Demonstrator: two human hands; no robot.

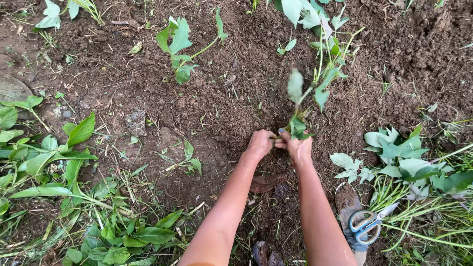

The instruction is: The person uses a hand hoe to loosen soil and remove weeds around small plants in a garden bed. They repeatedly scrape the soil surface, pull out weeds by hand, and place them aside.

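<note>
Dark soil (pixel 236 98) hides the cutting's (pixel 308 93) base; both sets of fingertips are buried, hard to read. Stem runs up and away from the hands, leaning right. Right hand (pixel 297 146) clamped round its base, left hand (pixel 259 144) curled shut, pressing soil beside it, knuckles touching. Blue-handled scissors (pixel 367 225) lie well behind the right hand.

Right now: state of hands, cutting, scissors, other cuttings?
Left hand: pressed into the soil at the cutting's base.
Right hand: gripping the cutting's stem base.
Cutting: upright, leaning right, base in soil.
Scissors: on the ground, blades shut.
Pile of cuttings: lying loose, unplanted.
</note>
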